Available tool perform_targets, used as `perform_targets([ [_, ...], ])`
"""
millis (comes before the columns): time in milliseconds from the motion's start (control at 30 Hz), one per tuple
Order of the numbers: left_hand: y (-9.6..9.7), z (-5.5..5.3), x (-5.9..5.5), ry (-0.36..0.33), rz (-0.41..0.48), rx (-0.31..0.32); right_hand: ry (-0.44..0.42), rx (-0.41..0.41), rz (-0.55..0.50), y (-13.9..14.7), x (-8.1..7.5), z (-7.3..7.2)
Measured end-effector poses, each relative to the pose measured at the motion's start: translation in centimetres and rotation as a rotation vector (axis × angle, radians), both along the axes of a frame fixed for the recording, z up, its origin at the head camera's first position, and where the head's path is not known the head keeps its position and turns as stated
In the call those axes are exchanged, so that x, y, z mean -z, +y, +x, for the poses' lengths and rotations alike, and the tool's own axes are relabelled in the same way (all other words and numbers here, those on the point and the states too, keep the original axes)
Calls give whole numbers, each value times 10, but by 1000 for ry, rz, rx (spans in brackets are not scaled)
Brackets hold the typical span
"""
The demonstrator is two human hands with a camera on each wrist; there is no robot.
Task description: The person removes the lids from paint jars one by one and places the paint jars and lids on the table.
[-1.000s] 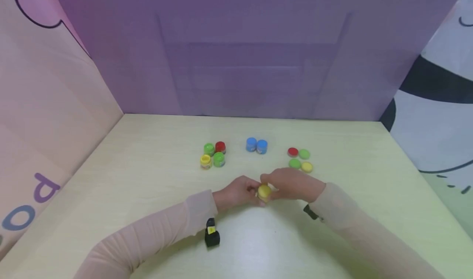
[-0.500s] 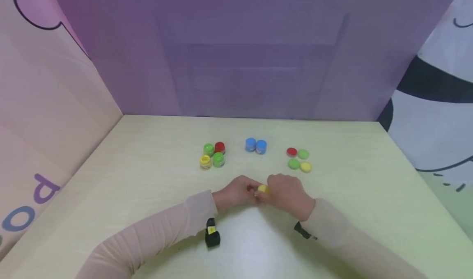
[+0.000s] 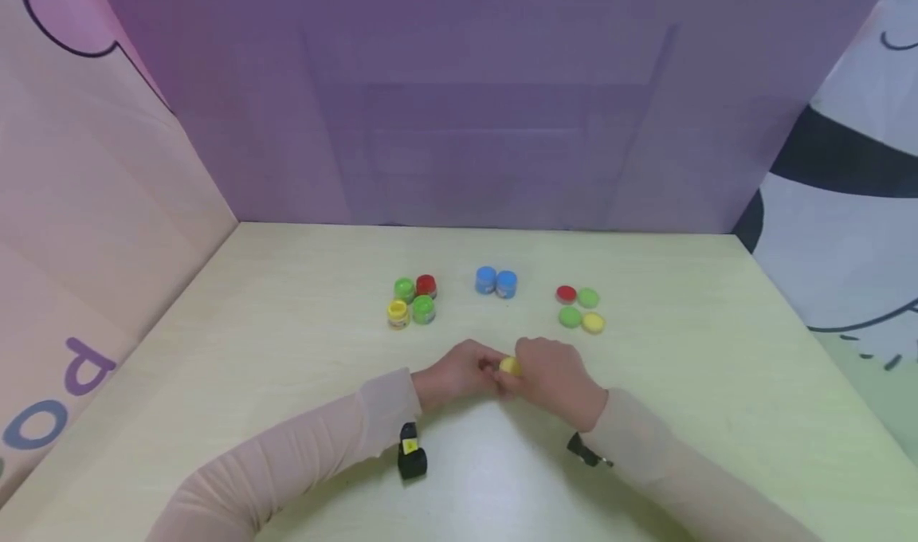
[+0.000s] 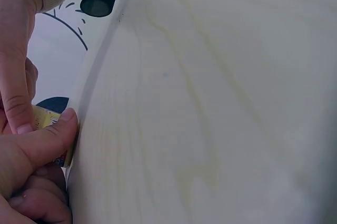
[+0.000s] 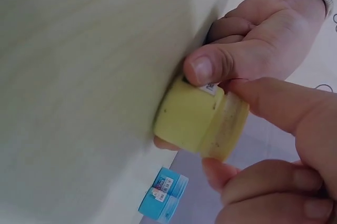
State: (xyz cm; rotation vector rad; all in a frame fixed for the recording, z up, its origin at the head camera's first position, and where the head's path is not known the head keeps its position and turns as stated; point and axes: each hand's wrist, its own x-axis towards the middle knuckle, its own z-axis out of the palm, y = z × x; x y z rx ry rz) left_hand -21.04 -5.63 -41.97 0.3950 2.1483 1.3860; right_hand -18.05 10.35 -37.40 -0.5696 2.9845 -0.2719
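Observation:
Both hands meet on a small yellow jar (image 5: 184,113) above the front middle of the table. My left hand (image 3: 462,373) grips the jar's body, its thumb lying over the label in the right wrist view. With thumb and fingers, my right hand (image 3: 559,375) pinches the yellow lid (image 5: 225,129), which sits on the jar. In the head view the right hand covers most of the jar. Behind the hands stand two blue jars (image 3: 496,281) side by side.
To the left is a group with a red jar (image 3: 426,286), green jars (image 3: 423,309) and a yellow jar (image 3: 398,314). Loose lids lie at the right: a red lid (image 3: 566,294), green lids (image 3: 570,316) and a yellow lid (image 3: 593,323). A purple panel (image 3: 473,127) closes the back.
My right hand has turned over the lid and shifted slightly, its wrist moving left and toward me. It covers more of the yellow jar than before. The left hand has stayed nearly still.

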Motion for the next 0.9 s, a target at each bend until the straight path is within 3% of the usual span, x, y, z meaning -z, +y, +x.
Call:
perform_targets([
  [200,1,0,0,11,-9,-2,19,-68,-60,6,2,-5],
  [433,2,0,-1,14,-31,2,-110,-158,-134,15,-2,-17],
  [633,1,-1,-1,15,-32,11,-149,-262,-111,19,-9,-24],
  [900,2,0,-1,0,-45,-12,-156,-478,-15,22,-16,-35],
])
